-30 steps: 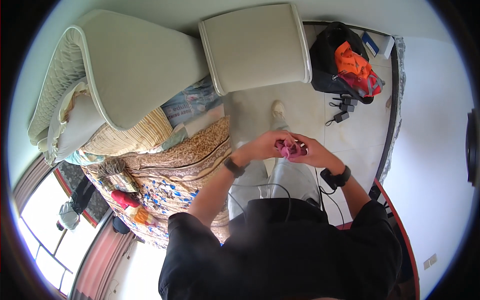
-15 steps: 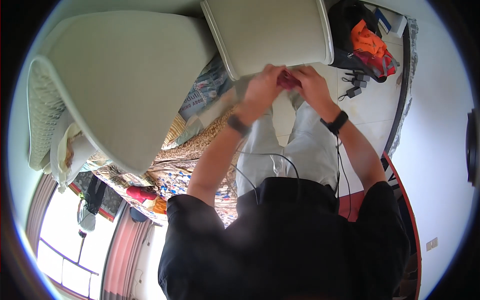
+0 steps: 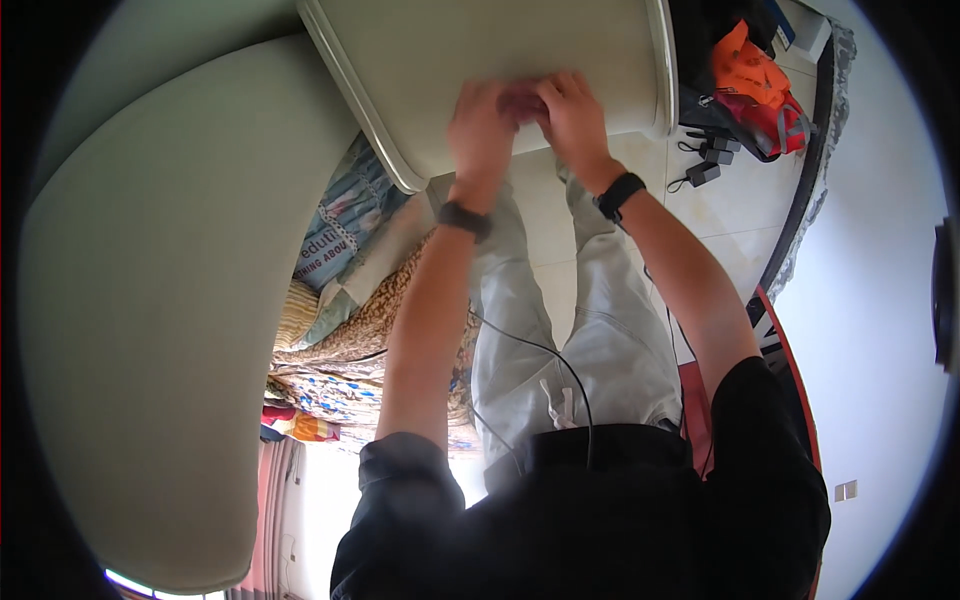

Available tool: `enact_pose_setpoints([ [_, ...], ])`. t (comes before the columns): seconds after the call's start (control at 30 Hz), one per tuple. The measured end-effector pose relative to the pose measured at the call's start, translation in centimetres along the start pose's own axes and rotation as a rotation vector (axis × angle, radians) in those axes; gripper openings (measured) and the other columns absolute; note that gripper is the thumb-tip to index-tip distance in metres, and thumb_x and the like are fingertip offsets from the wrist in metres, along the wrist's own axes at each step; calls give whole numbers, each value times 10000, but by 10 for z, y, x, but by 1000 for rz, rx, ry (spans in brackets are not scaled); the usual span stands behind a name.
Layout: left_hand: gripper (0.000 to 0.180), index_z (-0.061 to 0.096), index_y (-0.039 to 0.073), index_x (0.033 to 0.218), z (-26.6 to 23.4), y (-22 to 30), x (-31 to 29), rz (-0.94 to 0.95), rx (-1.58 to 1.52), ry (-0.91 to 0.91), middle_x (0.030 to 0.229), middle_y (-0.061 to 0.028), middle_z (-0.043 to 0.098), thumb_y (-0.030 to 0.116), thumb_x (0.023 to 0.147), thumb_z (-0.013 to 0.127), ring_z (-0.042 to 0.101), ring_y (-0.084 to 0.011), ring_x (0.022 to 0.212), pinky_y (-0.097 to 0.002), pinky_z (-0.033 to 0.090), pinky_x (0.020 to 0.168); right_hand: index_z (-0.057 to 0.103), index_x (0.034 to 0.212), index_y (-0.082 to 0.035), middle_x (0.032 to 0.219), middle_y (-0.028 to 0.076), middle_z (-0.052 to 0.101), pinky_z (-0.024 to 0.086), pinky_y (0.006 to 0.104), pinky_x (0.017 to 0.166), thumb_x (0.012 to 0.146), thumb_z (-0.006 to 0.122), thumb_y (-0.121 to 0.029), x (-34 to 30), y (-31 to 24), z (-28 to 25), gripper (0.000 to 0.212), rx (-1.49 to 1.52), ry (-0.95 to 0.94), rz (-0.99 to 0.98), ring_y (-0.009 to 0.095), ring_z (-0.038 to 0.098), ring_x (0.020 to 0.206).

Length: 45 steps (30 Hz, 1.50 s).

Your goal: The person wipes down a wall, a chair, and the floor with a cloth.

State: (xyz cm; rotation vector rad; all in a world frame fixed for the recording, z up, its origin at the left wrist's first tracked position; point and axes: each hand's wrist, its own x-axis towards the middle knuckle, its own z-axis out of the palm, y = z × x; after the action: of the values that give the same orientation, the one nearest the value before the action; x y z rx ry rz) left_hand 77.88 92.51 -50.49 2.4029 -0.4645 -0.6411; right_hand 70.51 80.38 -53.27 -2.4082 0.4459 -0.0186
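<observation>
Both hands meet over the near edge of the pale cream padded seat cushion (image 3: 560, 60), just inside its piped rim. The left hand (image 3: 482, 125) and the right hand (image 3: 572, 112) are brought together, fingertips touching, and pinch between them a small pink object (image 3: 520, 100). The object is blurred and mostly covered by the fingers; its kind cannot be told. Each wrist carries a dark band.

To do this step well, judged from the grip:
- Keep both wrists level, so that the pinch does not twist.
- Hold the object above the cushion, not past its edge, so that a slip lands on the padding rather than on the tiled floor (image 3: 730, 210).
- Work with fingertips only; a full-palm grip hides the object from view.

A larger cream cushion (image 3: 150, 330) lies to the left, well apart.
</observation>
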Motion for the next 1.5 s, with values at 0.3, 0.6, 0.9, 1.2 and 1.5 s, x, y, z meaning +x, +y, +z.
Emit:
enact_pose_setpoints([
  [0.3, 224, 597, 127, 1005, -27, -45, -5, -137, 241, 26, 989, -89, 578, 111, 790, 658, 611, -332, 848, -425, 508, 710, 618, 957, -110, 903, 80, 566, 509, 380, 737, 778, 585, -102, 26, -34, 35, 182, 61, -55, -227, 287, 559, 940],
  [0.6, 217, 627, 133, 987, 4, -9, 61, 2, 91, 197, 964, -125, 580, 146, 774, 667, 598, -341, 896, -441, 503, 751, 598, 982, -57, 1009, 149, 599, 519, 379, 776, 738, 718, -163, 75, 1, 9, 292, -279, -4, -138, 350, 584, 946],
  [0.9, 271, 598, 154, 1045, 28, -12, -49, -167, 107, -222, 1024, -102, 563, 167, 789, 685, 622, -344, 876, -439, 527, 720, 597, 924, -114, 913, 99, 562, 518, 428, 699, 734, 698, -196, -50, 6, 0, 230, -23, -143, 1, 315, 569, 909],
  [1.2, 237, 612, 106, 1024, 31, 30, -25, -188, -95, -1, 986, -100, 581, 120, 788, 632, 627, -317, 849, -414, 529, 701, 634, 879, -104, 877, 85, 581, 516, 398, 711, 730, 631, -51, -9, 19, -43, 158, -17, -112, -12, 295, 574, 895],
  [1.5, 173, 566, 83, 945, 114, 142, 59, -44, -237, 65, 954, -148, 568, 81, 789, 640, 597, -370, 851, -465, 493, 709, 640, 1049, -130, 968, 65, 584, 512, 383, 747, 735, 615, 21, 23, 106, -126, 349, -133, 136, 117, 298, 565, 918],
])
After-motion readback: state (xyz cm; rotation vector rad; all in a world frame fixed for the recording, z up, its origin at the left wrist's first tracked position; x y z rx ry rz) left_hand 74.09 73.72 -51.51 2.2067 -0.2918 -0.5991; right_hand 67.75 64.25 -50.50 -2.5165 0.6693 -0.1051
